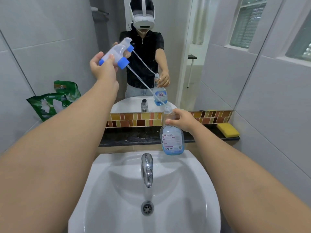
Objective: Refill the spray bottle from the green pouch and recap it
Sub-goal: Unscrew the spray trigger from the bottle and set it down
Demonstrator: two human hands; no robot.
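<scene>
Green pouch (48, 105): a refill pouch leans against the tiled wall at the nine o'clock edge of the scene, well apart from both hands, its copy showing in the mirror behind it
Left hand (104, 66): raised toward eleven o'clock, fingers closed around the spray head (116, 55), a clear trigger unit with a blue nozzle and a blue screw collar, held clear of the bottle
Dip tube (144, 84): a thin clear tube runs from the blue collar down toward four o'clock, its lower end reaching the bottle's open neck; whether the tip is inside the neck cannot be told
Tap (147, 169): a chrome tap stands at centre over the white basin (193, 190), with the drain at six o'clock from it
Spray bottle (171, 138): uncapped and tilted, held above the back rim of the basin just right of the tap, a shallow layer of blue liquid lying in its base
Right hand (182, 121): wrapped around the bottle's upper shoulder and neck, thumb across the front
Ledge (134, 137): a dark stone shelf runs behind the basin under a band of mosaic tile
Sponge (228, 130): a yellow sponge lies at the ledge's three o'clock end, well apart from the bottle
</scene>
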